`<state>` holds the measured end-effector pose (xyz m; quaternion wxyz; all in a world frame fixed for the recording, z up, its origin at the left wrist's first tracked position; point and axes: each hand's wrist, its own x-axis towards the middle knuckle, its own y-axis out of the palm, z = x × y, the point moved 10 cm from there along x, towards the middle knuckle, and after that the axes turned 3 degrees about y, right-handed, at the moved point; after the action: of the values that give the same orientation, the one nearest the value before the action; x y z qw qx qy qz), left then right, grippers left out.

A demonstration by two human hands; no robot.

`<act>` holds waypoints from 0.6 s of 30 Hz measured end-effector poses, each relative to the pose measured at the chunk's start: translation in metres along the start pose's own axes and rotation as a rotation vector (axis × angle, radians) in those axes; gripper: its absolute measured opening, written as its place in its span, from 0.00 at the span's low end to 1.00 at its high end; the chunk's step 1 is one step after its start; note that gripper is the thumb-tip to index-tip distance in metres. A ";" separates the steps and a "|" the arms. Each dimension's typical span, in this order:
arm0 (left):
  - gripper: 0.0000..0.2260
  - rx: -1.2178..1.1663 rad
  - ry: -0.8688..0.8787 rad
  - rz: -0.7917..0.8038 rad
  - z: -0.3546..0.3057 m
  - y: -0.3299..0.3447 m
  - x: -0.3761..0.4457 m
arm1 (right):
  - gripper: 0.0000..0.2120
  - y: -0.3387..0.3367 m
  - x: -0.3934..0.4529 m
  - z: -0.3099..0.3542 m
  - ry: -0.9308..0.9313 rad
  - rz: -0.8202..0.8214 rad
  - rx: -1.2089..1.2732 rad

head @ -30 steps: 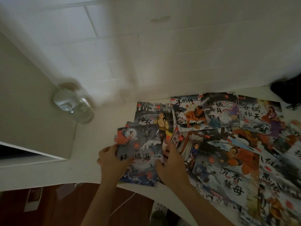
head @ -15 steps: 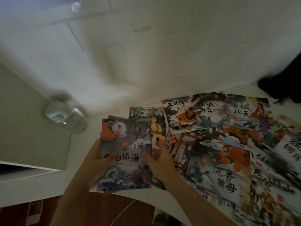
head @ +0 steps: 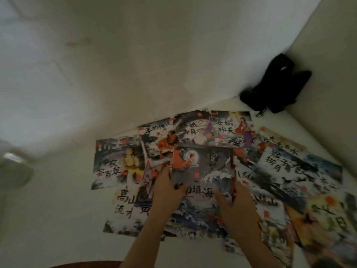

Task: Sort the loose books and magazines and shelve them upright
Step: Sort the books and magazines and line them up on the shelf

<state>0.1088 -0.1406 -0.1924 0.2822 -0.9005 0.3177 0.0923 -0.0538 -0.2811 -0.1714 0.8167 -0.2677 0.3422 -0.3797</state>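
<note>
A crumpled black fabric item [head: 276, 89] lies in the far right corner of the white tabletop [head: 58, 200], against the pale tiled wall [head: 154, 55]. A blurred, glassy round object [head: 13, 171] shows at the left edge.

Thin paper picture books [head: 202, 182] with printed, faintly glossy covers, spread over a smooth matt white tabletop [head: 63, 209]. Behind, a matt white painted wall [head: 135, 64] (slightly blotchy), and a soft black cloth bag [head: 278, 88] in the corner.
</note>
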 end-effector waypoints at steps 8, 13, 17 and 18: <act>0.38 0.543 0.024 -0.085 0.007 0.018 -0.016 | 0.39 0.005 -0.002 -0.029 -0.092 -0.065 -0.219; 0.42 0.361 0.020 -0.101 -0.002 0.025 -0.014 | 0.42 0.013 0.011 -0.030 0.142 0.018 0.133; 0.35 0.176 -0.088 -0.082 0.021 0.006 -0.006 | 0.30 0.024 0.007 -0.008 0.130 0.121 0.201; 0.31 0.123 -0.105 -0.057 0.025 0.002 -0.006 | 0.29 0.027 0.003 -0.001 0.108 0.139 0.195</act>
<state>0.1032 -0.1243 -0.2120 0.3559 -0.8840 0.2816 0.1118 -0.0413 -0.2687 -0.1918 0.8436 -0.1421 0.3649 -0.3675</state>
